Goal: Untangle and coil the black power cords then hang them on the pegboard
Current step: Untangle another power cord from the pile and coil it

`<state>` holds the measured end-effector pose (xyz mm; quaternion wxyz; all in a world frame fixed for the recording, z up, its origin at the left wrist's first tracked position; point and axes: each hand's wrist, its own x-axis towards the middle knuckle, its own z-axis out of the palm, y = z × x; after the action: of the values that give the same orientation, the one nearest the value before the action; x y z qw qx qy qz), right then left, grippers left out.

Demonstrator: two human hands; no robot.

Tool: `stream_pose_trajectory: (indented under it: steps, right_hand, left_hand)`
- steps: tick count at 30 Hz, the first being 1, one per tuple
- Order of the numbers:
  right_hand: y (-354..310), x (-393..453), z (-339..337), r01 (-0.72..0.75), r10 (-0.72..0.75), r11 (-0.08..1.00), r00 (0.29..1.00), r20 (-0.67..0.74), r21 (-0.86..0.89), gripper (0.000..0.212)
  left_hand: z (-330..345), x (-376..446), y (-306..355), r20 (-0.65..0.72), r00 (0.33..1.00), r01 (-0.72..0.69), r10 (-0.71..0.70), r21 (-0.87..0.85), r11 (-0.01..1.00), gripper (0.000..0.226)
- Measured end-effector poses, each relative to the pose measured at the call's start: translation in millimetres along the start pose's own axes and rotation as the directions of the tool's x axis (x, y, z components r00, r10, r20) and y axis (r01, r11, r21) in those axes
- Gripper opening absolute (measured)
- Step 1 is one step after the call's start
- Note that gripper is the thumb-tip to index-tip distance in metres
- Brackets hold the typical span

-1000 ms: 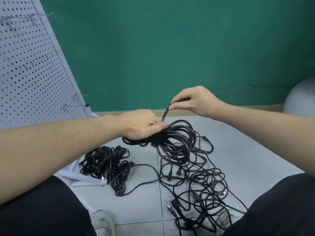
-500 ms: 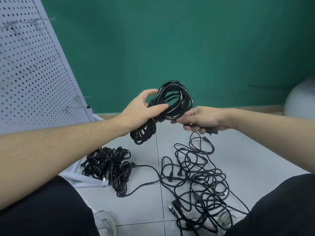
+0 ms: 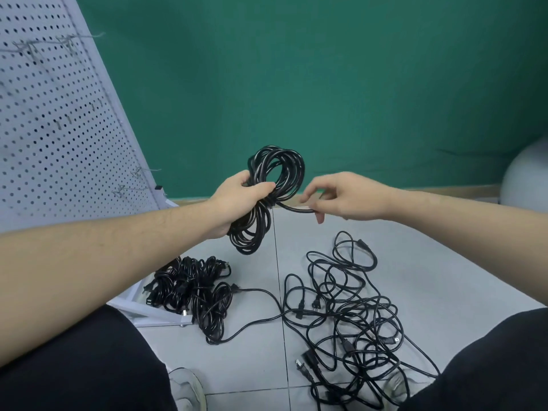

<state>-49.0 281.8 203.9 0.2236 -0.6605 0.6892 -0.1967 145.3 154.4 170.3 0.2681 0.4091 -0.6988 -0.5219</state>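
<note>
Since half a second ago I see the right hand (image 3: 344, 195) slide outward, now pinching the loose tail (image 3: 296, 208). Left hand (image 3: 240, 197) grips the coiled cord (image 3: 284, 161) at its waist; wrapping looks nearly finished, with hanging on the pegboard (image 3: 59, 120) next.

You have two hands in view: your left hand (image 3: 241, 194) has its grip round one coiled cord (image 3: 268, 200), and your right hand (image 3: 341, 194) has a pinching grip on that cord's one free end (image 3: 295, 208). On the floor (image 3: 444, 262) lie two heaps: one pile of bundled cords (image 3: 192, 289) by the one pegboard (image 3: 53, 114), and one loose tangle (image 3: 350, 315) whose cord count cannot be told. Two shoes (image 3: 186, 387) show at the bottom edge.
</note>
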Motion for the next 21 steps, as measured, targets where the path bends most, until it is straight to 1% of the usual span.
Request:
stream_pose_trajectory:
  steps: [1,2,4,5,6,8,11,13,15,17,19,21]
  right_hand:
    - [-0.4,0.2,-1.7,-0.011,0.011,0.998,1.000,-0.008,0.061,0.006]
    - [-1.7,-0.2,-3.8,-0.015,0.016,0.994,1.000,-0.004,0.111,0.011]
    - [-3.5,-2.1,-9.3,-0.042,0.028,0.965,0.998,0.055,0.261,0.022]
    - [-4.1,-4.1,-12.3,-0.064,0.029,0.931,0.994,0.103,0.359,0.024]
    - [-4.3,-5.7,-15.2,-0.090,0.024,0.887,0.989,0.149,0.452,0.023]
    - [-3.2,-8.4,-18.1,-0.131,0.015,0.778,0.981,0.191,0.614,0.016]
    - [-2.4,-8.5,-15.4,-0.136,-0.011,0.587,0.984,0.176,0.798,0.005]
    - [-3.9,-5.7,-12.7,-0.119,0.001,0.497,0.991,0.137,0.859,0.020]
    - [-6.8,-1.2,-10.0,-0.083,0.037,0.497,0.997,0.075,0.864,0.032]
    - [-9.1,4.9,-6.2,-0.044,0.075,0.532,0.997,0.005,0.846,0.027]
    - [-11.8,9.6,-2.8,-0.015,0.120,0.625,0.990,-0.078,0.780,0.020]
    - [-15.6,13.5,0.2,0.010,0.133,0.730,0.979,-0.156,0.683,0.019]
  left_hand:
    - [-1.5,1.1,-1.6,0.016,0.999,0.034,-0.033,-0.023,0.999,0.018]
    - [-2.7,1.8,-2.8,0.037,0.997,0.067,-0.066,-0.043,0.997,0.020]
    - [-3.7,3.3,-4.1,0.065,0.992,0.112,-0.109,-0.050,0.992,0.026]
    - [-3.7,5.0,-4.7,0.064,0.991,0.123,-0.120,-0.040,0.992,0.029]
    - [-3.7,6.2,-4.1,0.058,0.991,0.125,-0.123,-0.029,0.992,0.030]
    - [-4.5,7.5,-1.6,0.042,0.992,0.121,-0.120,-0.019,0.992,0.030]
    - [-5.6,8.9,0.9,0.028,0.990,0.136,-0.135,-0.053,0.989,0.029]
    - [-6.8,11.0,0.6,0.019,0.990,0.143,-0.142,-0.079,0.987,0.031]
    - [-7.1,10.5,1.0,0.010,0.990,0.141,-0.141,-0.071,0.987,0.025]
    - [-5.9,9.2,0.8,0.001,0.993,0.115,-0.115,-0.028,0.993,0.019]
    - [-3.2,8.8,0.1,0.012,0.998,0.061,-0.061,-0.007,0.998,0.021]
    - [-1.9,8.6,0.0,0.006,1.000,0.020,-0.020,0.009,1.000,0.020]
